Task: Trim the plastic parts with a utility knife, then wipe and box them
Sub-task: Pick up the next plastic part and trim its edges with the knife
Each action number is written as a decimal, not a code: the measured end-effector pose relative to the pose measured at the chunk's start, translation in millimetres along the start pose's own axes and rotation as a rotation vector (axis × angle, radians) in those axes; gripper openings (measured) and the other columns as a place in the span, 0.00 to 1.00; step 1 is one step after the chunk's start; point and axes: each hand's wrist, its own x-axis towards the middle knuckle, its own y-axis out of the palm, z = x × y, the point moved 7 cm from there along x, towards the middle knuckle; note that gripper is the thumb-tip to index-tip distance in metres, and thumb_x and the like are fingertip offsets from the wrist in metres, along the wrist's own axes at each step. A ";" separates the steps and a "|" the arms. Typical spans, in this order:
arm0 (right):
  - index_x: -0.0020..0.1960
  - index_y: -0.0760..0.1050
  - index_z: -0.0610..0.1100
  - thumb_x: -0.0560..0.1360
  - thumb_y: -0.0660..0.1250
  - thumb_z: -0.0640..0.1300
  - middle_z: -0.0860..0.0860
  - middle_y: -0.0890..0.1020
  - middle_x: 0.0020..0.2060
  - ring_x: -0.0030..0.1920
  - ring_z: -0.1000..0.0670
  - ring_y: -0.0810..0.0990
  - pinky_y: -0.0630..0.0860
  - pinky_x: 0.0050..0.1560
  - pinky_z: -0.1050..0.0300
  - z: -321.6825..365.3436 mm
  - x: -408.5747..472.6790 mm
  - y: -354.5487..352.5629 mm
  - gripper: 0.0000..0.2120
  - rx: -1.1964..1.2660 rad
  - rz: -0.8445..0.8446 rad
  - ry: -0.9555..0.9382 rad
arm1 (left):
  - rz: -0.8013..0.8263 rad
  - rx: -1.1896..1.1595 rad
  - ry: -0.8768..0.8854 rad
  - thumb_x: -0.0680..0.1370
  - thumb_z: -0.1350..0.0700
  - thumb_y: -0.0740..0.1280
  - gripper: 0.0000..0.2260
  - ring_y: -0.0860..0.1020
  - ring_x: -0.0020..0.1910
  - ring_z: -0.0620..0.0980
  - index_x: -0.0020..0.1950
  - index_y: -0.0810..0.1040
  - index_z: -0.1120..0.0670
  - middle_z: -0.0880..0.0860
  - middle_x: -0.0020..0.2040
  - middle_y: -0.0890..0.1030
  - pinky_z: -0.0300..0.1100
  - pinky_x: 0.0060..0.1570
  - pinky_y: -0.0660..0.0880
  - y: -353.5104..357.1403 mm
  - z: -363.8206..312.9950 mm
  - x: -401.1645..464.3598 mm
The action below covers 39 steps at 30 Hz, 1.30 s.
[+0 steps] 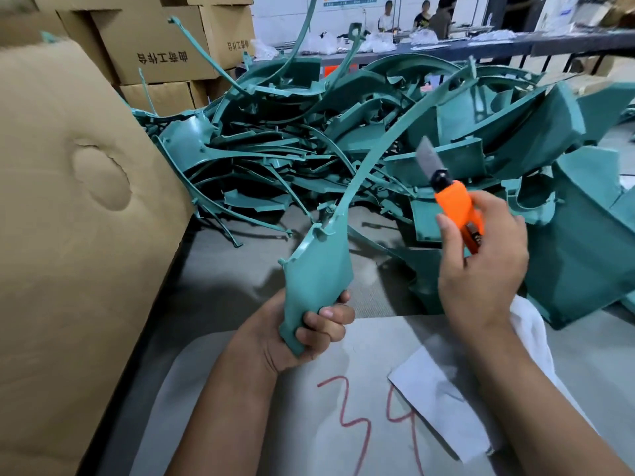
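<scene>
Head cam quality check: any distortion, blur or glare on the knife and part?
Head view: wide-angle bowing at the edges, cardboard box bulges; knife blade and teal part fairly sharp; right hand slightly soft; no harsh glare; soft shadows on the table.

One orange utility knife (453, 201), one white cloth (529, 324), one paper sheet (436, 400), two hands, and an uncountable heap of teal plastic parts (309, 139).

Red handwritten "39" on the grey board (343, 372) nearest the camera, black Chinese characters printed upside down on two stacked cardboard boxes (154, 39) behind, seemingly four on one, too blurred to read surely
</scene>
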 end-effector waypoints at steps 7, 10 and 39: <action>0.60 0.69 0.53 0.78 0.73 0.54 0.53 0.70 0.36 0.35 0.49 0.69 0.69 0.39 0.56 9.6 -5.9 10.4 0.17 0.477 0.145 0.184 | -0.199 0.236 0.139 0.77 0.65 0.59 0.11 0.68 0.21 0.43 0.57 0.73 0.58 0.59 0.40 0.72 0.31 0.13 0.65 -7.9 -10.5 -5.9; 0.70 0.75 0.57 0.75 0.77 0.58 0.45 0.66 0.31 0.32 0.42 0.64 0.66 0.31 0.51 11.8 -11.7 27.7 0.26 0.764 0.346 0.352 | -0.308 0.459 0.193 0.86 0.63 0.51 0.14 0.67 0.21 0.43 0.66 0.72 0.53 0.61 0.40 0.76 0.29 0.16 0.61 -10.2 -11.0 -4.8; 0.48 0.67 0.52 0.86 0.56 0.56 0.57 0.72 0.34 0.33 0.58 0.71 0.60 0.32 0.58 19.6 -38.7 55.5 0.11 -0.022 0.546 0.143 | -0.549 0.187 1.215 0.74 0.66 0.74 0.20 0.87 0.48 0.50 0.65 0.78 0.57 0.50 0.50 0.88 0.42 0.40 0.82 -18.3 -67.1 -33.6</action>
